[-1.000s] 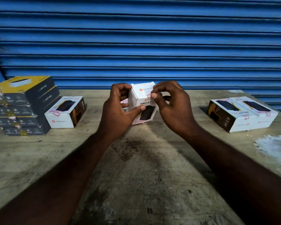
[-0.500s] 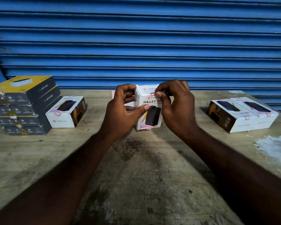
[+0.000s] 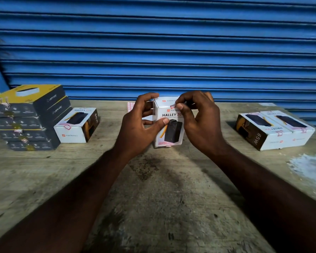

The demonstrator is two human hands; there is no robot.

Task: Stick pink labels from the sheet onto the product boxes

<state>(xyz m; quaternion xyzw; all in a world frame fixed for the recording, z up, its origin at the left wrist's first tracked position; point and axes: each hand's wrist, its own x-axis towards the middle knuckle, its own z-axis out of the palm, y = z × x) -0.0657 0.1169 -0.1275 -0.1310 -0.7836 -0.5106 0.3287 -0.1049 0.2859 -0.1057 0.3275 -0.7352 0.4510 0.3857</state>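
a: where was the box (image 3: 169, 125)?

b: upright mid-table, left hand (image 3: 140, 125) clasping its side, right hand (image 3: 195, 117) pinching a pink label (image 3: 172, 106) at the top edge.

a: handling?

b: probably light, stiff card; label flimsy, best held by its edge.

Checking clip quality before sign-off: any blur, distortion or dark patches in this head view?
Head view: the white box in both hands is sharp enough to read. The shutter slats bow from wide-angle distortion. The forearms near the bottom are dark and soft. The stacked boxes at left look slightly smeared.
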